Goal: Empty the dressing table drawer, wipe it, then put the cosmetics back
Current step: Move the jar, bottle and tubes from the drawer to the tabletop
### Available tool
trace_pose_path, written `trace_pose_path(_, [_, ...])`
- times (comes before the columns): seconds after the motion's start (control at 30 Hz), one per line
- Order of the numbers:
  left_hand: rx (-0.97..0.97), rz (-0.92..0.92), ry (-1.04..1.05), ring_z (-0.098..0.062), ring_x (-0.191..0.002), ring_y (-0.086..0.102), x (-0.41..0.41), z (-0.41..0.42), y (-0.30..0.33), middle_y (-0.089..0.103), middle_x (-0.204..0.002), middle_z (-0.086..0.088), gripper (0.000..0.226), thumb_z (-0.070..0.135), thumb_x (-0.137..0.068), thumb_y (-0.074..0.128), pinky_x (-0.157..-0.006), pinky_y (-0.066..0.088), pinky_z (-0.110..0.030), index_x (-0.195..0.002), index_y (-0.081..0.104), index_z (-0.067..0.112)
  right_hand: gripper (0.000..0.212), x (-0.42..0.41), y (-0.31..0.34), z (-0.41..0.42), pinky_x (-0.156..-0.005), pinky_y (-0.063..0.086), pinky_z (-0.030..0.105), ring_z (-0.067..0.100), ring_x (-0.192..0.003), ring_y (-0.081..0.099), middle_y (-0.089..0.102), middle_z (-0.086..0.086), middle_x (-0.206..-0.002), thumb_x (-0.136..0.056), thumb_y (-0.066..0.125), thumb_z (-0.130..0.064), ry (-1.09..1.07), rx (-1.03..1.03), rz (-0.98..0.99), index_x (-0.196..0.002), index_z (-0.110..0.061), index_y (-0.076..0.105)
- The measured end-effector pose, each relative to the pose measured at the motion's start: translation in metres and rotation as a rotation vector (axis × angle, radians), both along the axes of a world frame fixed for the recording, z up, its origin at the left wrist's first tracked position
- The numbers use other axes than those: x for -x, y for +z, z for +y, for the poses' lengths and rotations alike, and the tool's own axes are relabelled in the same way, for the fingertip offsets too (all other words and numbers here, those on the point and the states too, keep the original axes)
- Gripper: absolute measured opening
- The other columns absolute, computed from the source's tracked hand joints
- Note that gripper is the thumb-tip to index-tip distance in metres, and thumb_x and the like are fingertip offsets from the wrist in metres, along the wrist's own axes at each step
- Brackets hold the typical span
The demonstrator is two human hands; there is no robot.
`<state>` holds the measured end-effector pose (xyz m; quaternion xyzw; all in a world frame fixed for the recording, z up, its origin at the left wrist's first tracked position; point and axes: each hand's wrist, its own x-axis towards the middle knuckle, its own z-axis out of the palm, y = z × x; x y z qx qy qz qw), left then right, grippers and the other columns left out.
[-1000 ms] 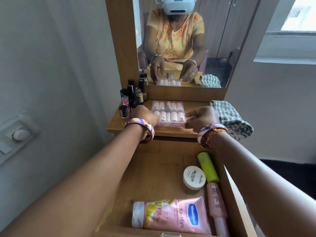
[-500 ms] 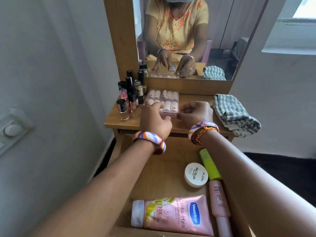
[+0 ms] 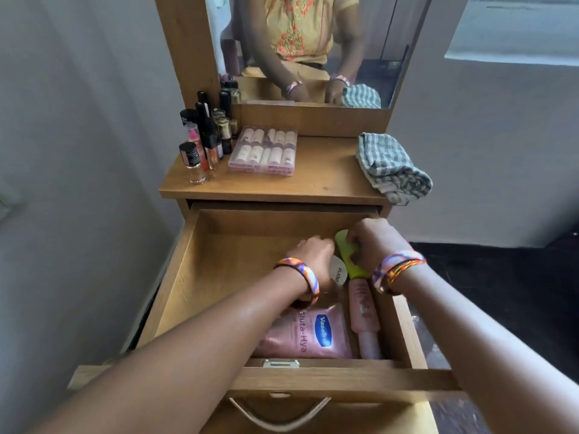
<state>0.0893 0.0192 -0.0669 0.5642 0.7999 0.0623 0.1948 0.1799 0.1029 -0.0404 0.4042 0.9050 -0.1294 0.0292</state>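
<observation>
Inside the drawer (image 3: 175,296), the green tube (image 3: 344,249) was gripped by the right hand (image 3: 372,242) & the white jar (image 3: 339,270) covered by the left hand (image 3: 313,255), grip unclear, prob. for emptying.

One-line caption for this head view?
Both hands reach into the open wooden drawer; right hand grips the lime-green tube.

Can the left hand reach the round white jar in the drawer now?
Probably yes: the left hand is right beside the round white jar, partly covering it, with nothing between them.
</observation>
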Motion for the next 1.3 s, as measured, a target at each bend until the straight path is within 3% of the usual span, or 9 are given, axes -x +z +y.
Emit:
trace_pose_path(0.2, [-0.042, -0.001, 0.084, -0.034, -0.11, 0.06, -0.008, -0.001, -0.01, 0.062, -0.119, -0.012, 0.043, 0.032, -0.075, 0.069, -0.086, 0.051, -0.035, -0.111, 0.056, 0.014, 0.024, 0.01, -0.012, -0.013, -0.076, 0.046, 0.031, 0.035, -0.104, 0.062, 0.064, 0.021, -0.11, -0.088, 0.045, 0.003, -0.037, -0.047, -0.017, -0.106, 0.001, 0.061])
trace_pose_path(0.3, [-0.014, 0.095, 0.114, -0.036, -0.112, 0.057, 0.002, -0.003, -0.003, 0.057, -0.118, -0.015, 0.045, 0.031, -0.075, 0.071, -0.089, 0.05, -0.038, -0.111, 0.055, 0.01, 0.029, 0.016, -0.018, -0.014, -0.092, 0.046, 0.032, 0.031, -0.112, 0.06, 0.063, 0.018, -0.117, -0.088, 0.043, 0.003, -0.079, 0.009, -0.011, -0.112, -0.002, 0.059])
trace_pose_path(0.43, [-0.075, 0.151, 0.149, -0.032, -0.109, 0.056, 0.017, -0.013, 0.017, 0.057, -0.116, -0.012, 0.052, 0.038, -0.074, 0.071, -0.086, 0.049, -0.036, -0.113, 0.051, 0.011, 0.034, 0.021, -0.017, -0.015, -0.091, 0.048, 0.035, 0.033, -0.115, 0.058, 0.059, 0.017, -0.122, -0.086, 0.051, 0.001, -0.148, 0.038, 0.004, -0.12, 0.0, 0.052])
trace_pose_path(0.57, [-0.202, 0.019, 0.157, -0.025, -0.107, 0.057, 0.026, -0.024, 0.05, 0.059, -0.118, -0.006, 0.061, 0.034, -0.069, 0.077, -0.085, 0.048, -0.03, -0.12, 0.051, 0.011, 0.031, 0.021, -0.012, -0.015, -0.09, 0.047, 0.032, 0.032, -0.116, 0.056, 0.059, 0.017, -0.122, -0.085, 0.056, -0.003, -0.236, 0.103, 0.076, -0.116, -0.002, 0.056])
trace_pose_path(0.73, [-0.397, -0.051, 0.181, -0.023, -0.106, 0.057, 0.038, -0.023, 0.082, 0.061, -0.117, -0.009, 0.062, 0.03, -0.066, 0.081, -0.088, 0.048, -0.03, -0.119, 0.056, 0.01, 0.036, 0.016, -0.009, -0.009, -0.081, 0.048, 0.028, 0.031, -0.108, 0.059, 0.064, 0.012, -0.11, -0.075, 0.065, -0.028, -0.34, 0.208, 0.374, -0.106, -0.01, 0.064])
trace_pose_path(0.83, [-0.452, -0.004, 0.23, -0.025, -0.113, 0.052, 0.049, -0.014, 0.091, 0.057, -0.123, -0.011, 0.067, 0.028, -0.066, 0.082, -0.09, 0.042, -0.026, -0.125, 0.055, 0.01, 0.051, 0.006, 0.002, -0.009, -0.083, 0.046, 0.023, 0.022, -0.109, 0.058, 0.063, 0.007, -0.115, -0.07, 0.075, -0.015, -0.349, 0.33, 0.456, -0.119, -0.011, 0.061])
trace_pose_path(1.0, [-0.455, 0.012, 0.269, -0.023, -0.114, 0.052, 0.053, 0.003, 0.097, 0.058, -0.123, -0.009, 0.063, 0.029, -0.067, 0.081, -0.084, 0.039, -0.023, -0.123, 0.058, 0.012, 0.057, -0.001, 0.004, -0.006, -0.074, 0.044, 0.02, 0.018, -0.097, 0.061, 0.065, 0.005, -0.104, -0.063, 0.077, -0.007, -0.337, 0.369, 0.469, -0.118, -0.012, 0.062])
trace_pose_path(1.2, [-0.465, 0.087, 0.294, -0.024, -0.116, 0.047, 0.06, 0.02, 0.104, 0.056, -0.125, -0.009, 0.058, 0.033, -0.07, 0.078, -0.079, 0.028, -0.02, -0.118, 0.056, 0.009, 0.035, 0.002, 0.015, -0.004, -0.073, 0.055, 0.037, 0.019, -0.074, 0.06, 0.067, 0.007, -0.082, -0.053, 0.078, -0.005, -0.24, 0.442, 0.595, -0.085, -0.013, 0.066])
trace_pose_path(1.3, [-0.45, 0.096, 0.304, -0.024, -0.12, 0.049, 0.065, 0.032, 0.107, 0.055, -0.129, -0.01, 0.062, 0.035, -0.072, 0.077, -0.092, 0.035, -0.024, -0.123, 0.055, 0.008, 0.033, 0.002, 0.039, 0.003, -0.078, 0.055, 0.041, 0.022, -0.076, 0.06, 0.064, 0.009, -0.08, -0.052, 0.08, -0.002, -0.233, 0.493, 0.762, -0.075, -0.017, 0.061])
